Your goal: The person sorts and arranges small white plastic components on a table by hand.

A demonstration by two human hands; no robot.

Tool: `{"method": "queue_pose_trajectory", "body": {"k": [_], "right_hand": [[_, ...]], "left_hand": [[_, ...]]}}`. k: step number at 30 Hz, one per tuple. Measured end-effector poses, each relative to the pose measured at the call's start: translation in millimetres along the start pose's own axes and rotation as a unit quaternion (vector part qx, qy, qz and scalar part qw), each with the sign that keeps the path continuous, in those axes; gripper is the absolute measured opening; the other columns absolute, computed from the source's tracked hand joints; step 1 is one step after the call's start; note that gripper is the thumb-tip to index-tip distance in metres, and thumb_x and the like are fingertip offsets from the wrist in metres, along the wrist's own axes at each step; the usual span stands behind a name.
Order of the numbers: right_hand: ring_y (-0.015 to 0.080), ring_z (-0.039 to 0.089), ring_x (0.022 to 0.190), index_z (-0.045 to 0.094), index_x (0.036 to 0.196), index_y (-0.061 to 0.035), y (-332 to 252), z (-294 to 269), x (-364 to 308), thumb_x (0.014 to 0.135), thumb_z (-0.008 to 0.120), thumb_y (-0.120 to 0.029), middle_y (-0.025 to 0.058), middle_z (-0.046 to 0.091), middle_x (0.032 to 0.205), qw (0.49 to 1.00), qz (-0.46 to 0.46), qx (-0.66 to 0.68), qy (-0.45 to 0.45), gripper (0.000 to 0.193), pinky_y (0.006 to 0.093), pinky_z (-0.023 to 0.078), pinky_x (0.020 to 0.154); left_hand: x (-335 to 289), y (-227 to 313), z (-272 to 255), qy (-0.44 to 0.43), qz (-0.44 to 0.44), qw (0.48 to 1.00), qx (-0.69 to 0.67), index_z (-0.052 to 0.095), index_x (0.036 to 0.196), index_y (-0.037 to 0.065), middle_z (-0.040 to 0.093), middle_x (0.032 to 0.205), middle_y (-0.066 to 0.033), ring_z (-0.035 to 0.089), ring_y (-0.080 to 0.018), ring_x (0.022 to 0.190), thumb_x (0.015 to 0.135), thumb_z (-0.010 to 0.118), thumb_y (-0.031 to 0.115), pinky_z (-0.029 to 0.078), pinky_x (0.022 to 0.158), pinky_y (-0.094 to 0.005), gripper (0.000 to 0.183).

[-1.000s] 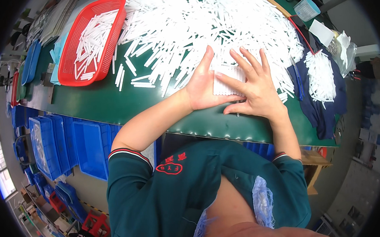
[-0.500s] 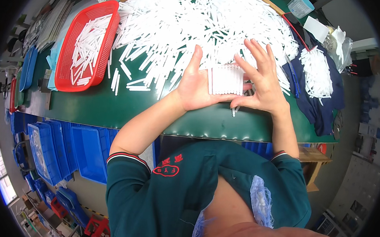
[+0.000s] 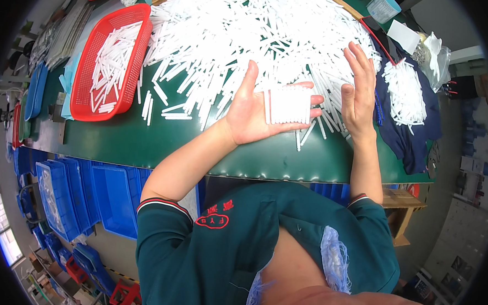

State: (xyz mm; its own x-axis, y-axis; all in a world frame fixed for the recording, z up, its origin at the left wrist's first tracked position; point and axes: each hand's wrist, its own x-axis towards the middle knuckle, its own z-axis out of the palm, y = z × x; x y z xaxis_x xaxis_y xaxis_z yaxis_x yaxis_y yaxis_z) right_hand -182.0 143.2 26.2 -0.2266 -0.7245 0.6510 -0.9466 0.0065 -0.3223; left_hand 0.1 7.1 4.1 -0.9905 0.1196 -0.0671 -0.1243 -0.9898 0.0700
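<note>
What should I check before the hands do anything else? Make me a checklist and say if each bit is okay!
1. Left hand under the row of white sticks: ok, the row lies across its open palm and fingers.
2. Row kept side by side: ok, the sticks lie next to each other.
3. Number of sticks in the row: cannot tell, the bright white blurs together.
4. Right hand free: ok, it is open and apart from the row, with no stick seen in it.
5. Big pile of sticks lined up: not ok, they point many ways.
6. Red basket upright: ok, with loose sticks inside.
</note>
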Motion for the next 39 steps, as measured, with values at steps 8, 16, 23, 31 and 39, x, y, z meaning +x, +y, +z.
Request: {"method": "queue_pose_trajectory", "body": {"k": [8, 16, 23, 31, 39], "right_hand": [[0.0373, 0.032, 0.133, 0.056, 0.124, -0.013, -24.0, -2.4, 7.2, 0.068, 0.075, -0.046, 0.0169, 0.04, 0.14, 0.989, -0.074, 0.05, -0.116, 0.068, 0.0557, 0.019, 0.109], [0.0359, 0.028, 0.135, 0.054, 0.127, -0.0165, -36.5, 5.6, 2.7, 0.065, 0.076, -0.043, 0.0144, 0.035, 0.144, 0.976, -0.066, 0.047, -0.201, 0.071, 0.0564, 0.016, 0.111], [0.0354, 0.028, 0.136, 0.056, 0.124, -0.0175, -35.5, 3.9, 4.1, 0.064, 0.077, -0.039, 0.0143, 0.034, 0.144, 0.977, -0.057, 0.047, -0.202, 0.067, 0.0558, 0.016, 0.111], [0.0348, 0.028, 0.136, 0.057, 0.122, -0.017, -33.6, 3.3, 3.9, 0.064, 0.077, -0.038, 0.0147, 0.035, 0.143, 0.977, -0.053, 0.05, -0.202, 0.064, 0.0552, 0.016, 0.111], [0.035, 0.029, 0.135, 0.058, 0.12, -0.0153, -31.6, 2.9, 4.0, 0.064, 0.076, -0.037, 0.0153, 0.036, 0.143, 0.976, -0.05, 0.057, -0.205, 0.063, 0.0542, 0.016, 0.111]], "left_hand": [[-1.0, -0.1, -1.4, 0.018, 0.018, 1.0, 0.018, 0.026, 0.142, -0.002, 0.033, 0.143, -0.0257, 0.033, -0.0383, 0.133, 0.075, 0.032, 0.084, 0.029, 0.107, -0.0519, 0.109], [0.5, -0.6, -9.7, -0.006, 0.037, 0.998, -0.047, 0.028, 0.143, 0.004, 0.037, 0.143, -0.0174, 0.036, -0.0389, 0.131, 0.078, 0.031, 0.082, 0.03, 0.107, -0.0521, 0.101], [1.6, -0.1, -9.8, -0.022, 0.043, 0.998, -0.026, 0.026, 0.144, 0.005, 0.035, 0.143, -0.0189, 0.036, -0.0407, 0.131, 0.078, 0.029, 0.081, 0.03, 0.108, -0.0525, 0.101], [0.6, 0.7, -9.0, -0.045, 0.024, 0.995, -0.08, 0.025, 0.144, 0.004, 0.034, 0.143, -0.0208, 0.036, -0.0427, 0.13, 0.078, 0.029, 0.081, 0.03, 0.107, -0.0524, 0.101], [0.6, 0.7, -10.0, -0.061, 0.021, 0.994, -0.087, 0.025, 0.144, 0.002, 0.034, 0.143, -0.0216, 0.036, -0.0425, 0.13, 0.077, 0.03, 0.082, 0.031, 0.107, -0.0518, 0.104]]}}
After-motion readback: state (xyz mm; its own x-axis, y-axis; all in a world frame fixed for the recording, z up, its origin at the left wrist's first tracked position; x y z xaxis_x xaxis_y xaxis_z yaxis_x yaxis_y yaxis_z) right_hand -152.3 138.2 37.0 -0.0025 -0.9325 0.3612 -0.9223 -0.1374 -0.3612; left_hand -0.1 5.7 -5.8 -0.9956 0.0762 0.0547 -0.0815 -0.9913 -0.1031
